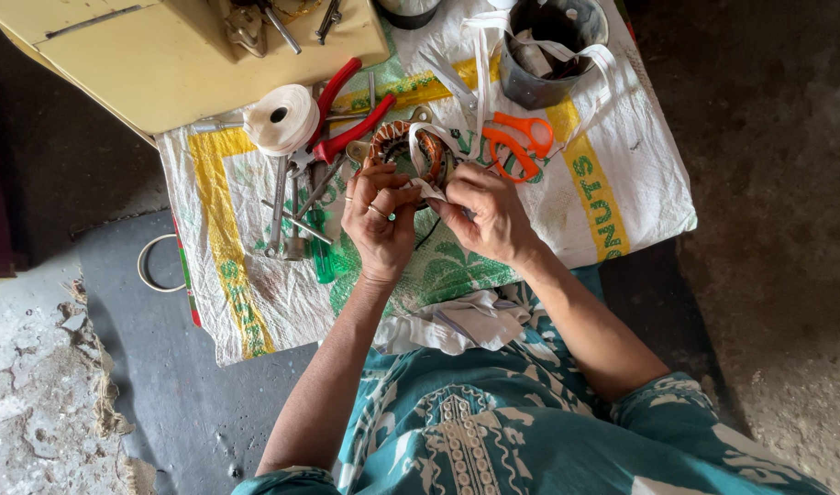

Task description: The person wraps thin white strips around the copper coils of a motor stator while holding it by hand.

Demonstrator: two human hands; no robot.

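Even, soft daylight fills the scene; shadows are faint. The white sack [622,174] is bright but not glaring. Focus is sharp throughout, with slight wide-angle bending at the edges.

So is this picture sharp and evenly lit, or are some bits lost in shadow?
Head view: soft daylight, no glare; both hands and the wound coil look sharp; the floor at upper left falls into deep shadow; the edges bend slightly.

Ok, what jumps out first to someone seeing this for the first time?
Both hands, the left hand and right hand, pinch white tape at a copper-wound coil ring in the middle. Just right lie orange scissors; to the left, red pliers and a white tape roll.
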